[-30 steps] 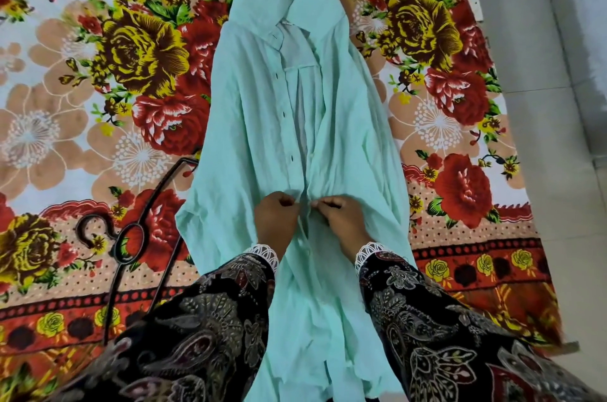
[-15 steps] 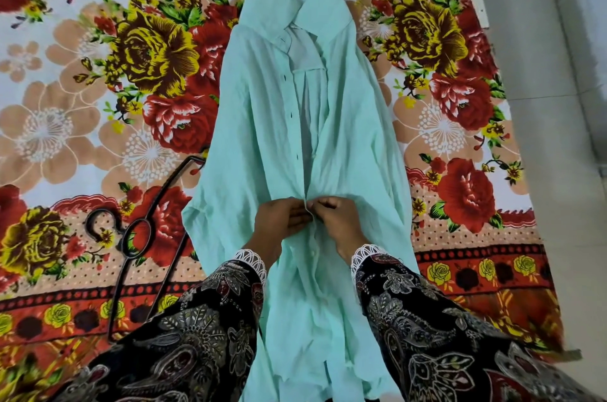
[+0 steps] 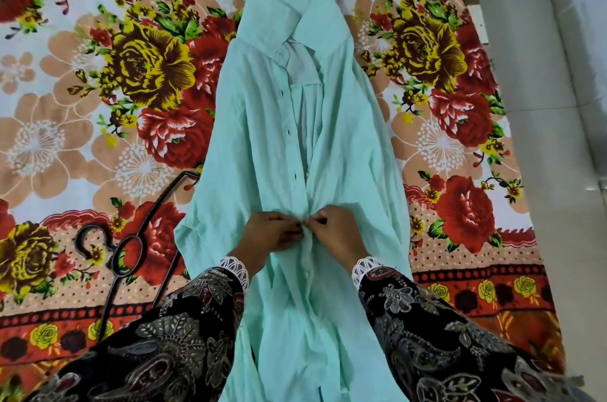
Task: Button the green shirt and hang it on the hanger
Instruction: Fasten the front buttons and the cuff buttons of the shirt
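The mint-green shirt (image 3: 259, 145) lies flat on a flowered bedsheet, collar away from me and hem toward me. Its front stands open from the collar down to my hands; below them a white button shows on the closed placket. My left hand (image 3: 267, 237) pinches the left front edge at the placket. My right hand (image 3: 338, 232) pinches the right edge against it, fingertips of both hands touching. A black hanger (image 3: 131, 242) lies on the sheet to the shirt's left, its hook toward the left and one shoulder tucked under the shirt.
The flowered bedsheet (image 3: 82, 106) covers everything under the shirt. A grey tiled floor (image 3: 542, 106) runs along the bed's right edge. My dark patterned sleeves fill the bottom of the view.
Both hands stay pinched at the same spot on the placket, their fingertips drawn a little closer. The view has shifted slightly, so the shirt sits lower in the frame.
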